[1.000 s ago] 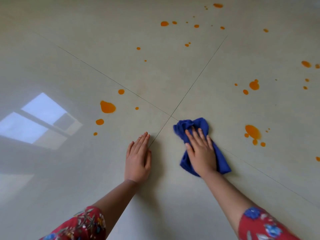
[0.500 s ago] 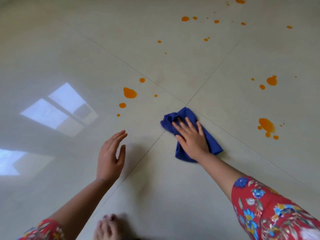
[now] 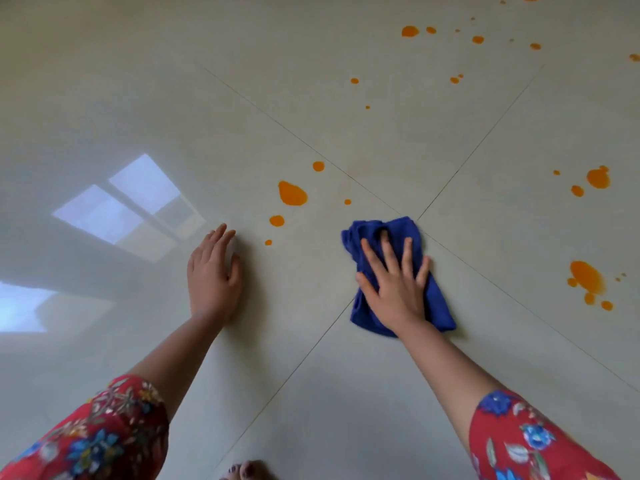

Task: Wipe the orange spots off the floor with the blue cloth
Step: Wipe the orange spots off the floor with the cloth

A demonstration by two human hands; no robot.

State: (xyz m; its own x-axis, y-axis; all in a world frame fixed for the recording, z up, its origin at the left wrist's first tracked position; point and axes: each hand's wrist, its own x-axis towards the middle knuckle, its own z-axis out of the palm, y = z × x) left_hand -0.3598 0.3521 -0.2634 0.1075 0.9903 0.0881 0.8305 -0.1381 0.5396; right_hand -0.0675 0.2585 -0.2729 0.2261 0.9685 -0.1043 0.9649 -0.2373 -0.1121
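Observation:
The crumpled blue cloth [image 3: 398, 233] lies on the pale tiled floor where four tiles meet. My right hand [image 3: 394, 282] presses flat on it with fingers spread. My left hand [image 3: 213, 275] rests flat on the floor to the left, fingers straight, holding nothing. A large orange spot [image 3: 292, 194] with smaller drops [image 3: 276, 221] lies between the hands, just beyond my left fingertips. Another big orange spot [image 3: 587, 277] lies to the right of the cloth. More spots [image 3: 598, 177] sit farther right and several small ones [image 3: 410, 31] at the top.
The glossy floor [image 3: 311, 393] reflects a bright window [image 3: 128, 206] at the left. Dark grout lines [image 3: 478, 143] cross under the cloth. My toes [image 3: 247, 471] show at the bottom edge.
My left hand, lifted half a second ago, now rests flat on the floor farther left than a second ago. The cloth stays at the tile joint under my right hand, whose fingers have spread.

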